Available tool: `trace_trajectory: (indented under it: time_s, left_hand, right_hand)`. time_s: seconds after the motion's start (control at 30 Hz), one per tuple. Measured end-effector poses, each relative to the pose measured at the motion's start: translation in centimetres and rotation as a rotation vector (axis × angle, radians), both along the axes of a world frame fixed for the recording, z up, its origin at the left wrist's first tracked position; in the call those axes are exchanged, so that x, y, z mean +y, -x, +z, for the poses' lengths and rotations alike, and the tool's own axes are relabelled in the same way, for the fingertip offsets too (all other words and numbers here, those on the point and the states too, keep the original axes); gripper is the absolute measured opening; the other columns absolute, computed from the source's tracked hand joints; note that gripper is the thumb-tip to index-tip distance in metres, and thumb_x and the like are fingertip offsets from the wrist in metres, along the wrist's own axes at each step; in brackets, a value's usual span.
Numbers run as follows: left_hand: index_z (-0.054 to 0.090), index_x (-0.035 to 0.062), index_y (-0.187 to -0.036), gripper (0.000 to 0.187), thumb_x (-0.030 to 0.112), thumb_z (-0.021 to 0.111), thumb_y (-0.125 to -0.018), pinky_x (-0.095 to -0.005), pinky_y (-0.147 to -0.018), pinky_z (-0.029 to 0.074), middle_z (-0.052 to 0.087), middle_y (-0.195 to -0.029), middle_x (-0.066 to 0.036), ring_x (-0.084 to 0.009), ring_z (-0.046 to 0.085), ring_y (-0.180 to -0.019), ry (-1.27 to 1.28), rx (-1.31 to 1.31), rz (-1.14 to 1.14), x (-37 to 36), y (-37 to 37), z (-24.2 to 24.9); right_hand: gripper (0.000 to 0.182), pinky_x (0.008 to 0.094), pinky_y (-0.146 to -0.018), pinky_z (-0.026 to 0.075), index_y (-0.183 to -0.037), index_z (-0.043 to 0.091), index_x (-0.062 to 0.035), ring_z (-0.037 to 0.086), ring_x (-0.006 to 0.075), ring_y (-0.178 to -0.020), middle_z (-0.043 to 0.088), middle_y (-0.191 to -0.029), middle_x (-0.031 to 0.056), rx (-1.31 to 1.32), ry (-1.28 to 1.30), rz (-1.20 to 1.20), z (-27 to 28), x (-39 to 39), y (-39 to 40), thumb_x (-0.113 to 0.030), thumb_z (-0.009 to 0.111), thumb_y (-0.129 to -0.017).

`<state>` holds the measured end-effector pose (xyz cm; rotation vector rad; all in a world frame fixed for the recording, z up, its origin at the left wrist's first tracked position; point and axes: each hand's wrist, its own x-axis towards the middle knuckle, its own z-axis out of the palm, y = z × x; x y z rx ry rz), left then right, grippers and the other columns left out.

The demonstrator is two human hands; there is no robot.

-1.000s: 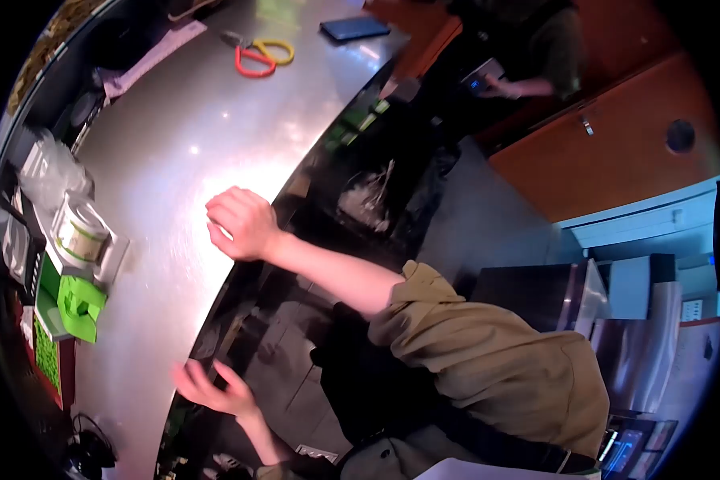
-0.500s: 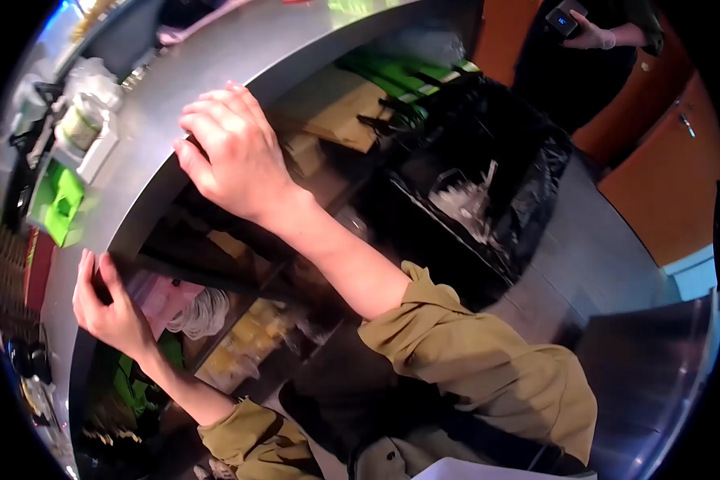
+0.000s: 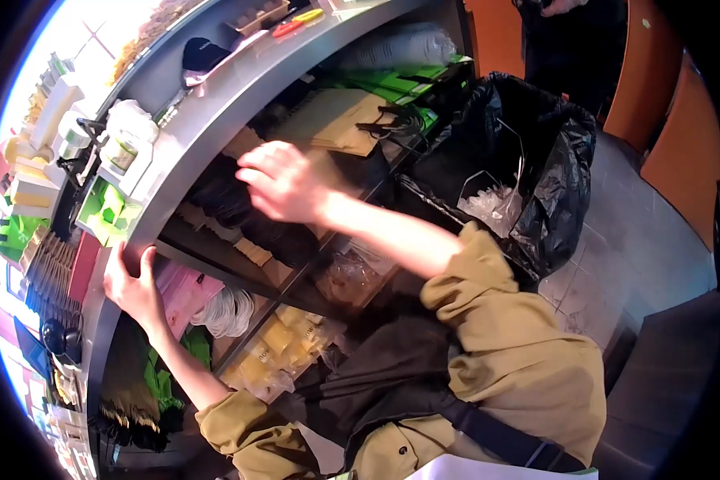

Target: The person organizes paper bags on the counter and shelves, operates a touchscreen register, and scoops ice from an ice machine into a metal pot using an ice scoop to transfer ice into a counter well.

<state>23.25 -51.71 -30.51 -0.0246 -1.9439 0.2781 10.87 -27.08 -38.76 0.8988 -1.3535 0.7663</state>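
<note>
The left hand (image 3: 136, 290), grip wide, is at the table's (image 3: 216, 116) front edge, best kept steady there; the right hand (image 3: 284, 184), grip loosely open, hovers beside brown paper bags (image 3: 340, 116) below.

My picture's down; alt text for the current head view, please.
A person's bare left hand is at a metal counter's edge; the blurred right hand is before open shelves holding yellow packets. A bin lined with black plastic stands nearby.

Grey counter (image 3: 186, 144) above packed shelves (image 3: 278, 276)
</note>
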Motion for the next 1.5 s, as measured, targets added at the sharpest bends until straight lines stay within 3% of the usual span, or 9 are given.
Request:
trace_trajectory:
  time_s: [0.1, 0.17, 0.43, 0.6, 0.77, 0.83, 1.0, 1.1, 1.5]
  left_hand:
    - [0.055, 0.0057, -0.099, 0.041, 0.027, 0.067, -0.065, -0.0334, -0.077, 0.037, 0.057, -0.095, -0.008, -0.0236, 0.05, -0.089, -0.029, 0.025, -0.124, -0.5, 0.6, -0.2]
    - [0.054, 0.0063, -0.1, 0.042, 0.026, 0.067, -0.065, -0.0332, -0.077, 0.037, 0.057, -0.095, -0.008, -0.0233, 0.05, -0.089, -0.037, 0.053, -0.09, -0.3, 0.8, -0.4]
    - [0.053, 0.0093, -0.104, 0.04, 0.03, 0.062, -0.071, -0.034, -0.083, 0.031, 0.055, -0.097, -0.005, -0.022, 0.047, -0.09, 0.015, 0.066, -0.034, -0.6, 1.3, -0.9]
    - [0.053, 0.0071, -0.103, 0.039, 0.028, 0.063, -0.071, -0.0345, -0.082, 0.033, 0.055, -0.098, -0.006, -0.0222, 0.047, -0.092, 0.026, 0.066, -0.094, -0.6, 1.5, -1.0]
    - [0.053, 0.0036, -0.101, 0.041, 0.029, 0.063, -0.071, -0.0352, -0.079, 0.036, 0.055, -0.096, -0.009, -0.0233, 0.049, -0.088, 0.08, 0.074, -0.111, -1.0, 1.6, -0.9]
    - [0.053, 0.0027, -0.1, 0.042, 0.033, 0.061, -0.072, -0.0358, -0.079, 0.036, 0.056, -0.095, -0.01, -0.024, 0.049, -0.088, 0.093, 0.07, -0.12, -0.7, 1.6, -0.7]
    - [0.052, 0.0046, -0.104, 0.043, 0.035, 0.059, -0.073, -0.0359, -0.081, 0.034, 0.055, -0.098, -0.009, -0.0239, 0.048, -0.091, 0.089, 0.073, -0.093, -1.2, 1.6, -0.8]
    - [0.051, 0.0063, -0.106, 0.044, 0.036, 0.057, -0.074, -0.0361, -0.084, 0.031, 0.054, -0.101, -0.007, -0.023, 0.046, -0.095, 0.107, 0.095, -0.046, -1.6, 1.7, -1.2]
    - [0.05, 0.0094, -0.107, 0.042, 0.033, 0.058, -0.074, -0.0342, -0.085, 0.03, 0.053, -0.102, -0.005, -0.0217, 0.044, -0.093, 0.055, 0.082, -0.051, -0.4, 1.7, -1.2]
  right_hand:
    - [0.043, 0.0394, -0.079, 0.038, -0.086, 0.055, -0.0061, 0.046, 0.0272, -0.094, 0.047, -0.1, 0.0137, -0.242, -0.213, -0.358, -6.7, 4.1, 4.9, -0.018, 0.066, -0.046]
    - [0.061, 0.0476, -0.083, 0.033, -0.115, 0.042, -0.0044, 0.039, 0.0329, -0.105, 0.039, -0.115, 0.0233, -0.411, -0.314, -0.707, -8.1, 6.8, 6.9, -0.024, 0.061, -0.06]
    - [0.068, 0.0457, -0.078, 0.036, -0.118, 0.038, -0.0041, 0.045, 0.0382, -0.096, 0.041, -0.111, 0.0242, -0.855, -0.587, -0.884, -6.7, 7.6, 9.3, -0.037, 0.06, -0.063]
    - [0.038, 0.0322, -0.05, 0.045, -0.095, 0.055, -0.0072, 0.057, 0.0232, -0.065, 0.057, -0.064, 0.0084, -0.706, -0.745, -0.73, -6.8, 8.5, 11.6, -0.028, 0.057, -0.063]
    - [0.01, 0.0315, -0.051, 0.046, -0.07, 0.063, -0.0117, 0.059, 0.0206, -0.069, 0.06, -0.069, 0.0035, -0.604, -0.964, -0.646, -3.7, 6.3, 13.1, -0.017, 0.054, -0.067]
    - [0.008, 0.0332, -0.05, 0.047, -0.068, 0.064, -0.0148, 0.06, 0.0203, -0.069, 0.062, -0.071, 0.0035, -0.654, -0.832, -0.631, -2.3, 3.6, 12.9, -0.017, 0.055, -0.067]
    - [0.013, 0.0415, -0.047, 0.049, -0.076, 0.066, -0.0148, 0.06, 0.026, -0.069, 0.062, -0.073, 0.0041, -0.737, -0.981, -0.876, -4.2, -0.4, 10.1, -0.018, 0.058, -0.066]
    - [0.013, 0.0416, -0.047, 0.049, -0.076, 0.065, -0.0151, 0.06, 0.0256, -0.071, 0.062, -0.074, 0.0041, -0.785, -1.039, -0.619, -3.6, 0.7, 11.4, -0.018, 0.06, -0.064]
    - [0.028, 0.0392, -0.047, 0.05, -0.094, 0.059, -0.0218, 0.06, 0.0227, -0.073, 0.062, -0.08, 0.0021, -0.724, -1.227, -0.669, -3.2, 1.4, 12.3, -0.016, 0.059, -0.067]
